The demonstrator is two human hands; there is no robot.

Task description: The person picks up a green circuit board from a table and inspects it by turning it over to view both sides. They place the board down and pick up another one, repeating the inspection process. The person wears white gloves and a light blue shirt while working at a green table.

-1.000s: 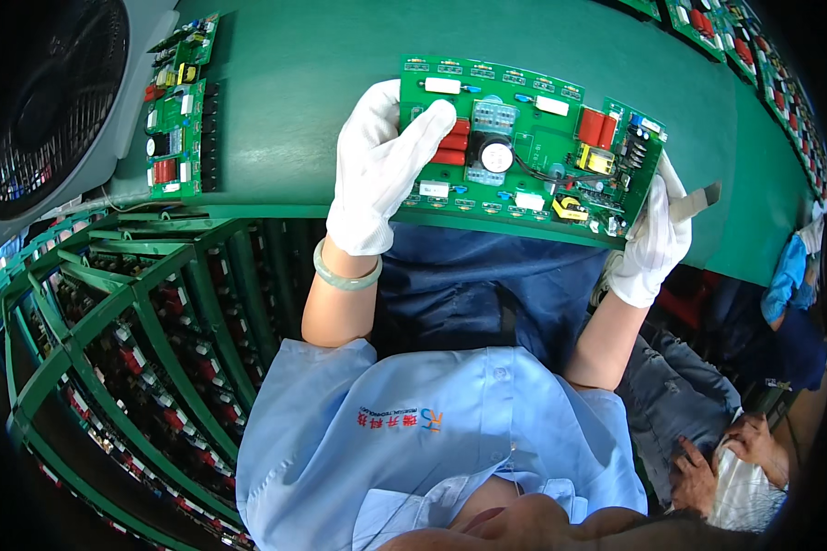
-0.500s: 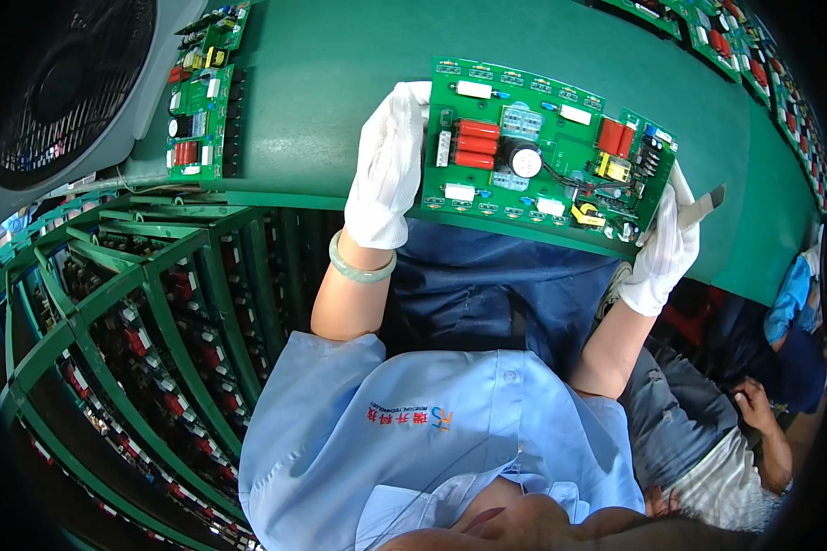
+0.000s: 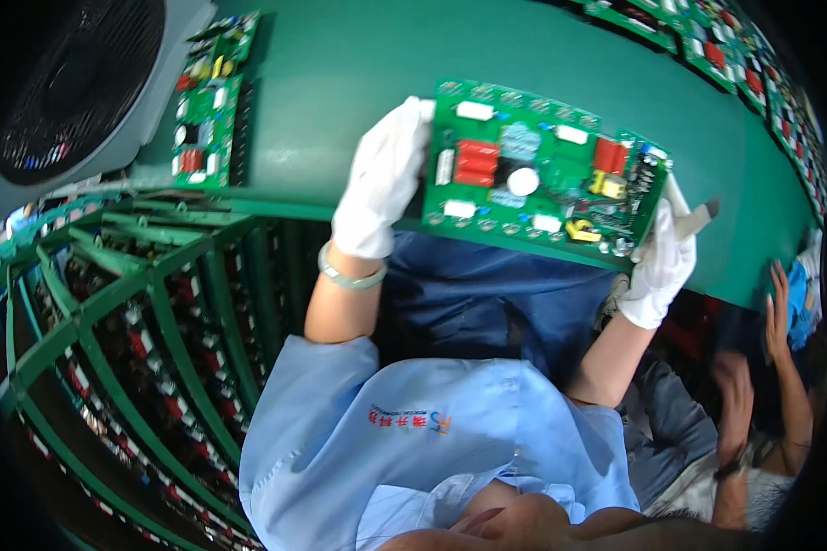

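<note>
I hold a green circuit board (image 3: 549,168) out in front of me, above the near part of the worktop (image 3: 358,69), its near edge reaching over the dark blue cloth (image 3: 487,294) on my lap; I cannot tell whether any of its underside touches the surface. It lies component side up, with its right end a little nearer to me than its left. My left grip (image 3: 390,170), white-gloved, is set against the board's left end with the fingers together, but how far they curl behind it is hidden, so I cannot tell how tightly they close. My right grip (image 3: 666,248), gloved too, is closed on the right end, and a flat grey blade (image 3: 700,218) sticks out to the right from between its fingers. Three red parts (image 3: 476,163) sit side by side toward the board's left, next to a round white-topped part (image 3: 523,182), and yellow parts (image 3: 606,185) cluster toward the right. A pale green bangle (image 3: 353,278) circles my left wrist. To the far left, other boards (image 3: 207,129) lie beside a grey fan (image 3: 78,87); a row of boards (image 3: 715,53) lines the far right edge. A green rack (image 3: 152,294) packed with boards stands near left. At near right, a co-worker's hand (image 3: 733,376) is raised and blurred.
</note>
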